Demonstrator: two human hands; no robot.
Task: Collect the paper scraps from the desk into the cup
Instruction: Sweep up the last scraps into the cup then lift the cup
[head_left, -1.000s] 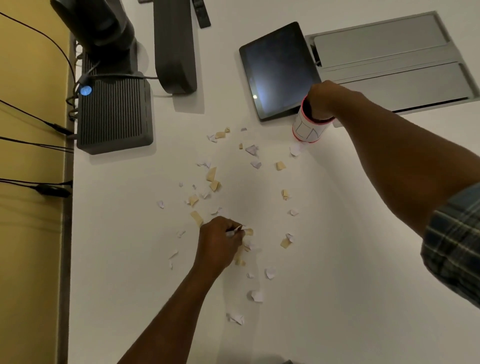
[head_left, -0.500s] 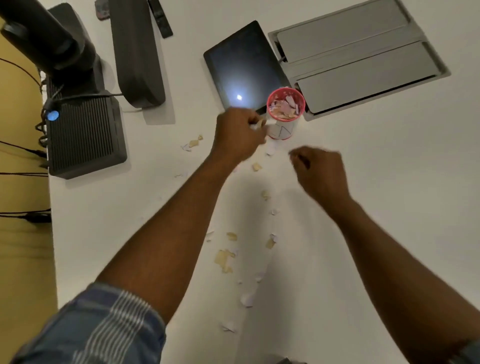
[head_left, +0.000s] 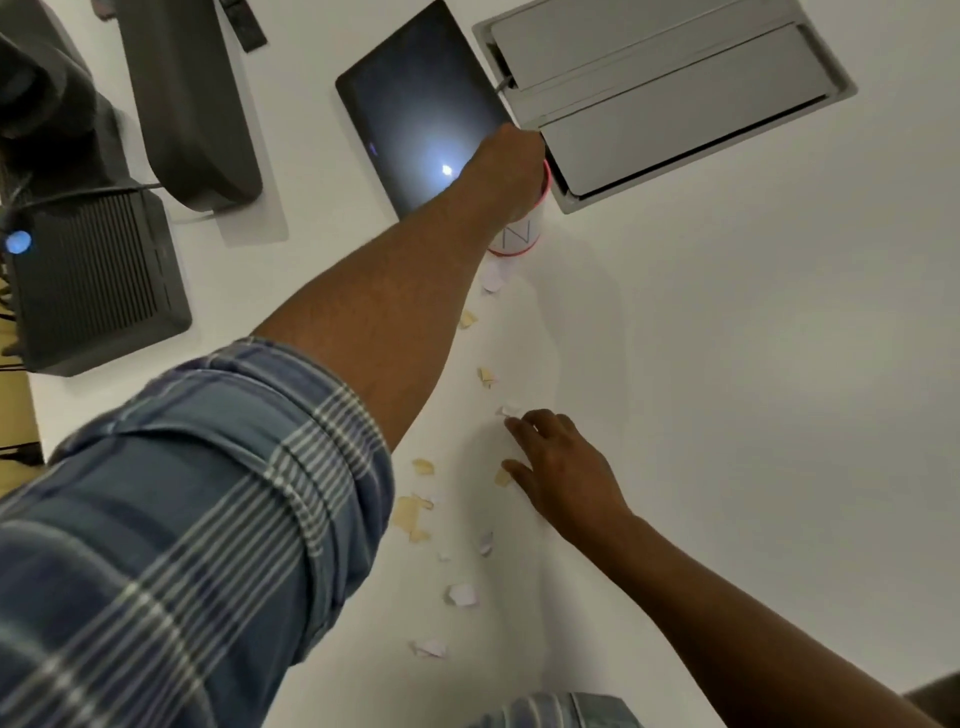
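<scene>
A white cup (head_left: 519, 236) with a red rim stands on the white desk (head_left: 727, 364) beside the tablet. My left hand (head_left: 506, 166) is over the cup's mouth and covers it; its fingers are hidden, so I cannot see if they hold scraps. My right hand (head_left: 561, 467) lies lower on the desk with fingers spread, fingertips at a white scrap (head_left: 511, 410) and thumb by a tan scrap (head_left: 502, 477). Several more paper scraps trail from the cup toward me, among them a tan scrap (head_left: 487, 376), a larger tan piece (head_left: 410, 514) and a white piece (head_left: 461, 594).
A dark tablet (head_left: 415, 119) lies behind the cup on the left. A grey hatch panel (head_left: 665, 88) is set in the desk on the right. A black ribbed box (head_left: 93, 280) and a dark stand base (head_left: 187, 104) occupy the far left.
My left hand has gone from beside the cup to over its mouth. My right hand has dropped back toward me and spread its fingers on the scraps.
</scene>
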